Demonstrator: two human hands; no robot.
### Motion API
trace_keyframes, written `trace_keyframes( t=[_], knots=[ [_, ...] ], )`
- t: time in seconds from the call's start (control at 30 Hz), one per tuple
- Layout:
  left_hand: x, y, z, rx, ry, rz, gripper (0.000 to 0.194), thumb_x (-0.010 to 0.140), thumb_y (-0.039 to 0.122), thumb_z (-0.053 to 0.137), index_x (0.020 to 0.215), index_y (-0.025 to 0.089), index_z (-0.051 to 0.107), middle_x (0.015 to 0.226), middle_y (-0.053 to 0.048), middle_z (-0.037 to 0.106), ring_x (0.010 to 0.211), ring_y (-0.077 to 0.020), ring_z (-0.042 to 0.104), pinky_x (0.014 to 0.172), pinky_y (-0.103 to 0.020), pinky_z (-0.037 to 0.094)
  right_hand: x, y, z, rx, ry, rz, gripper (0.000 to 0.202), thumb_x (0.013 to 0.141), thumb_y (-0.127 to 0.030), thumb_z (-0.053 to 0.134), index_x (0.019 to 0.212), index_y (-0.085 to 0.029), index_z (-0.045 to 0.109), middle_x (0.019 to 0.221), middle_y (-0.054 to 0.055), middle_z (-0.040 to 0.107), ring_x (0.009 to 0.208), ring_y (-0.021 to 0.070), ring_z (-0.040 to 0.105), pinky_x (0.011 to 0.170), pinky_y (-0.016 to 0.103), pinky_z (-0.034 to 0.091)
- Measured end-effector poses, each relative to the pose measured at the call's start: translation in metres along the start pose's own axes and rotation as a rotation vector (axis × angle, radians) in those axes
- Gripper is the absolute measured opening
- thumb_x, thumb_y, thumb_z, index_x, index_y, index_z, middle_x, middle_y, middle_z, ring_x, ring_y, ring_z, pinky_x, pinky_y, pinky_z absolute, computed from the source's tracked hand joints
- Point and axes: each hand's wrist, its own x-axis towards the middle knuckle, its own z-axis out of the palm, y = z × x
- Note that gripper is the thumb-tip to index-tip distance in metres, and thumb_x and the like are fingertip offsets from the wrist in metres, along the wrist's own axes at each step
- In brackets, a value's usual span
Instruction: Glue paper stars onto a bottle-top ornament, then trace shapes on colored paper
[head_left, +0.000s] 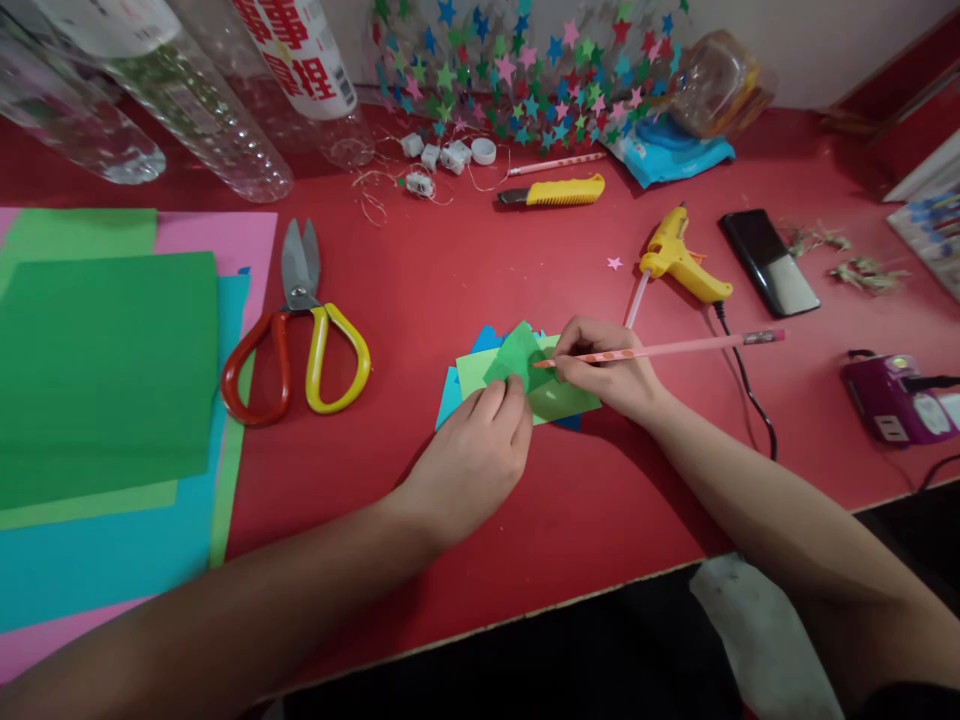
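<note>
Left hand [480, 450]: fingers bunched on angular green paper [517, 350], layered over pale-green paper [568, 404] on the smooth red worktop [450, 255]; its grip's closure cannot be told. Right hand [619, 385]: grip pinched closed around a slim pink pencil [679, 348]. Beyond: a ridged yellow plastic knife [574, 190].

green piece [518, 352] | perhaps diamond-shaped | atop lime sheet [566, 402] | pink pencil [682, 348], tip at piece

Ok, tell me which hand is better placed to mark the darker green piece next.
Probably the right hand: it grips a pink pencil, tip at the darker green piece. The left hand rests on that piece's near edge, without a pencil.
</note>
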Motion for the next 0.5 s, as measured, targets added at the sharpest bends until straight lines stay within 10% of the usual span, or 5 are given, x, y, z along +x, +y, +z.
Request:
trace_keyframes(
  t=[0.5],
  knots=[
    [0.0004, -0.0012, -0.0003, 0.020, -0.003, 0.035, 0.038, 0.086, 0.000, 0.036, 0.114, -0.007, 0.061, 0.118, -0.029, 0.063, 0.104, -0.0306, 0.065, 0.085, -0.039, 0.055, 0.0012, -0.0011, 0.0007, -0.037, 0.003, 0.004, 0.006, 0.071, -0.018, 0.056, 0.066, -0.018, 0.053, 0.058, -0.004, 0.053, 0.051, 0.0072, 0.043, 0.048, 0.021, 0.032]
  ],
)
